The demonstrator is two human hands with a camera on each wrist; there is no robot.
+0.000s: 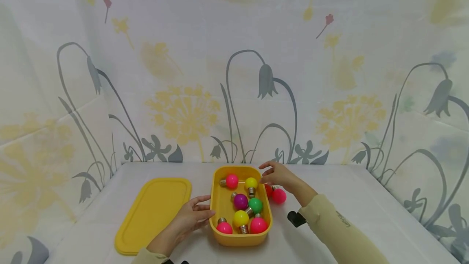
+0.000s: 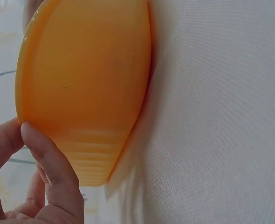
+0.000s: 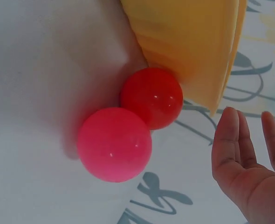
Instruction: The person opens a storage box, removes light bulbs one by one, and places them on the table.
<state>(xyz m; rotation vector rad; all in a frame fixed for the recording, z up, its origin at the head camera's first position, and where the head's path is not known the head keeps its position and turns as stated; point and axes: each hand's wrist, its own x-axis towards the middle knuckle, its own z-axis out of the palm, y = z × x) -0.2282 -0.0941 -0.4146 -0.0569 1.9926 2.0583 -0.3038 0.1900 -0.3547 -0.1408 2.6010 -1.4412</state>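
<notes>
A yellow plastic box (image 1: 222,199) stands upright on the white cloth, with several toy light bulbs in pink, yellow, purple and green inside. At its left side my left hand (image 1: 194,216) pinches the rim between thumb and finger, as the left wrist view (image 2: 53,172) also shows. My right hand (image 1: 282,176) hovers by the far right corner, fingers spread and holding nothing. Below that hand, outside the box, a red bulb (image 3: 152,99) touches a pink bulb (image 3: 114,144). Their screw bases are mostly hidden.
A yellow lid (image 1: 154,215) lies flat to the left of the box. Behind the table hangs a white cloth (image 1: 249,125) printed with grey and yellow flowers. The same pale cloth (image 1: 329,190) covers the tabletop.
</notes>
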